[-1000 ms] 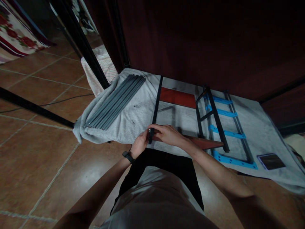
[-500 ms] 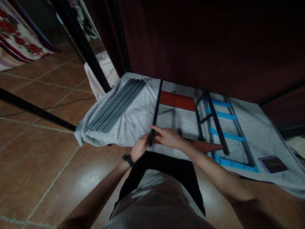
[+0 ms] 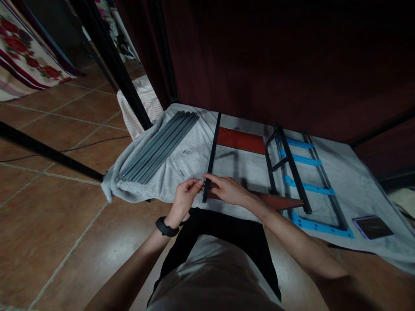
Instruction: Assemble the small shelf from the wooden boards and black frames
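Observation:
My right hand (image 3: 229, 190) is closed round the lower end of a dark metal bar (image 3: 213, 155), its index finger laid across the top. Against this bar stands the end of a reddish-brown board (image 3: 275, 200), partly covered by my right hand and forearm. My left hand (image 3: 184, 194), with a dark band on its wrist, pinches thumb and forefinger together at the bar's outer side; whatever is between them is too small to make out. A second red board (image 3: 241, 140) joins the bar to a black metal frame (image 3: 293, 168) farther right.
Several grey tubes (image 3: 158, 147) lie side by side on the grey cloth (image 3: 191, 162) at left, near a few tiny dark pieces. To the right are blue brackets (image 3: 311, 185) on dark bars and a phone (image 3: 372, 227). A dark red curtain (image 3: 259, 65) hangs behind.
My left hand has drawn slightly back and turned, its fingers rising into a pinch beside the bar. The right hand keeps its hold. The view has shifted a little.

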Motion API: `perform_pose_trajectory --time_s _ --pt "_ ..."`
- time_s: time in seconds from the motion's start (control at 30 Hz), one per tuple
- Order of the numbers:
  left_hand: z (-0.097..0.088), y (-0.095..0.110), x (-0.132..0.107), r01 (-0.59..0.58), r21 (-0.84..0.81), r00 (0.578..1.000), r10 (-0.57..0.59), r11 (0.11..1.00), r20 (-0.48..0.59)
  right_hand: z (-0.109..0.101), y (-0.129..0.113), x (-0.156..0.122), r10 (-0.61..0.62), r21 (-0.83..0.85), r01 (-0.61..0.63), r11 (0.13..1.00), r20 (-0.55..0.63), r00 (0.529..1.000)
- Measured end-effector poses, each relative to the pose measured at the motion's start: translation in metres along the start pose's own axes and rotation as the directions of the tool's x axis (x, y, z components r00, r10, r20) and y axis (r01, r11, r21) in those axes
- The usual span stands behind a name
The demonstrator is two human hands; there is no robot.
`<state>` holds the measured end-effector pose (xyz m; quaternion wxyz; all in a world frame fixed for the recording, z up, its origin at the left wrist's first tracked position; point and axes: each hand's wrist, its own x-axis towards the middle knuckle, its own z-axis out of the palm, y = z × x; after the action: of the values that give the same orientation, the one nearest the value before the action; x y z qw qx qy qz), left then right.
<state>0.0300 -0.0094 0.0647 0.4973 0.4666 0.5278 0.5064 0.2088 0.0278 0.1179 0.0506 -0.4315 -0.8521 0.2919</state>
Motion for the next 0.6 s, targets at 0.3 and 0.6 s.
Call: perform_pose_trajectory --time_s 0.3,0.6 --pt "0.002 -0.008 0.001 -0.043 0.022 0.999 0.044 0.999 -0.031 -0.002 -0.001 0.000 0.005 -0.002 -0.005 1.000 0.008 1.000" --pt "0.004 -0.024 -0.002 -0.180 0.075 0.981 0.185 0.981 -0.060 -0.003 -0.002 0.000 0.022 -0.033 -0.021 0.999 0.025 0.999"
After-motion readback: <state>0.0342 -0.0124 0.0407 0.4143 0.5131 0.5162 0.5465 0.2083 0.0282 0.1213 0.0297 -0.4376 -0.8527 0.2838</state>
